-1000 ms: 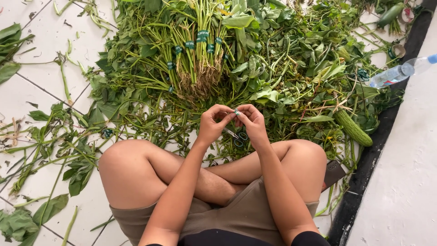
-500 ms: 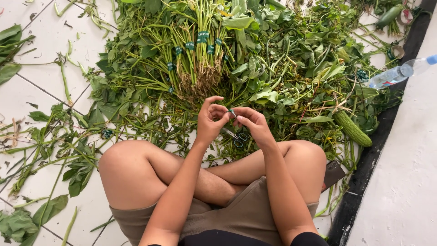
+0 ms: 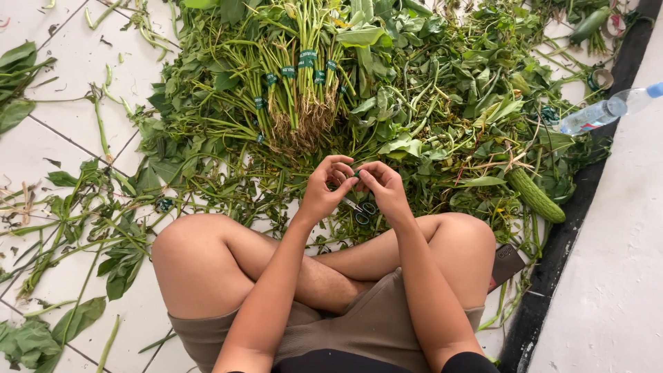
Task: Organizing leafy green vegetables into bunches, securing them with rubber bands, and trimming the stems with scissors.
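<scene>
I sit cross-legged on a white tiled floor. My left hand and my right hand meet in front of my knees, and their fingertips pinch a small dark green strip between them. Small scissors lie on the floor just below my hands. Just beyond them lie several bundles of long-stemmed greens, roots towards me, each bound with a green band. Loose leaves and stems are heaped all around the bundles.
A green cucumber lies at the right on the leaves. A clear plastic bottle rests on the raised grey ledge at the right. A dark phone sits by my right knee. Tape rolls lie at the top right.
My fingers have shifted slightly around the small strip; both hands stay in the same place. Nothing else has moved.
</scene>
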